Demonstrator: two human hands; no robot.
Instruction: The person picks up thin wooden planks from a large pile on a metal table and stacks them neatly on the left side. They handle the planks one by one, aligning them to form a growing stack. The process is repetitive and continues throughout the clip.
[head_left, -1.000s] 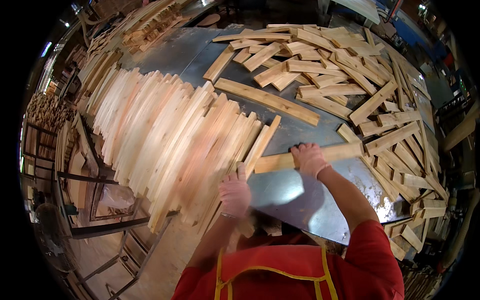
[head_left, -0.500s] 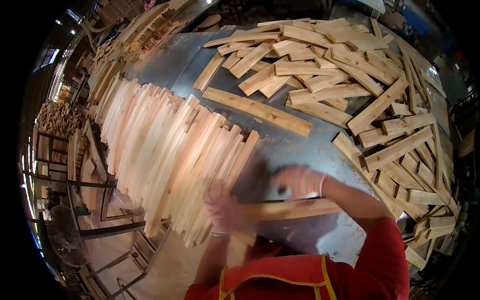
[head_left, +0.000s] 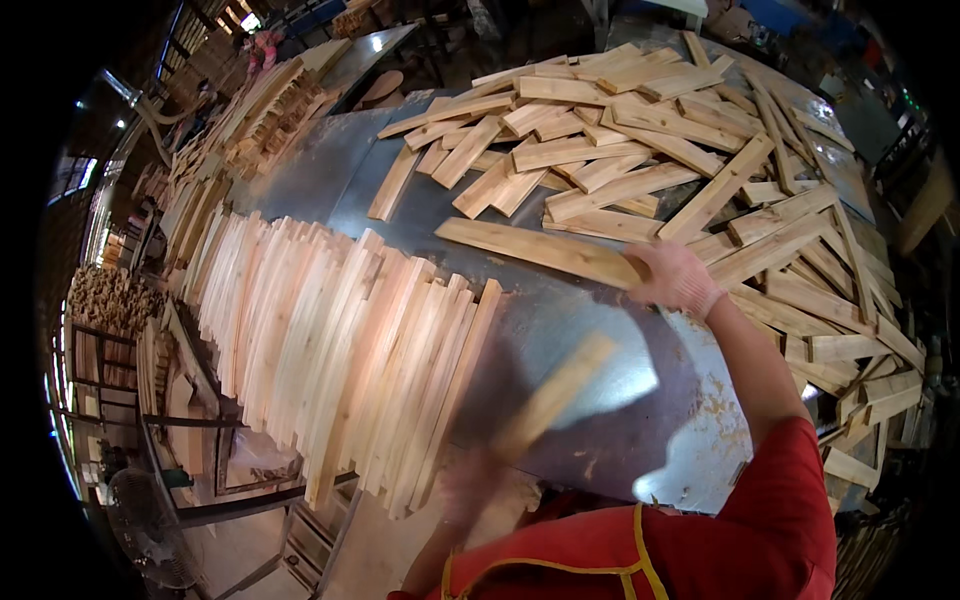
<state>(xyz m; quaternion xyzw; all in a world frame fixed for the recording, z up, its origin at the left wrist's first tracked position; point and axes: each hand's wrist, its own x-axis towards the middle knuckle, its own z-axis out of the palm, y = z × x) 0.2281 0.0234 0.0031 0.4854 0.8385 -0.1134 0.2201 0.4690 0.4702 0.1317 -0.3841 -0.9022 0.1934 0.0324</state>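
A long board point(head_left: 535, 250) over the worktop point(head_left: 620, 440) is gripped at its right end by the right hand point(head_left: 677, 278); a blurred board point(head_left: 557, 392), apparently, by the left hand point(head_left: 472, 487). Both seem light, stiff, best held edgewise.

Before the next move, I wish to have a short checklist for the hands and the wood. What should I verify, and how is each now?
1. Right hand at far plank's right end: ok.
2. Left hand at near plank's lower end: ok.
3. Left grip firm: cannot tell, blurred.
4. Row ends level: not ok, uneven.
5. Pile orderly: not ok, crisscrossed.
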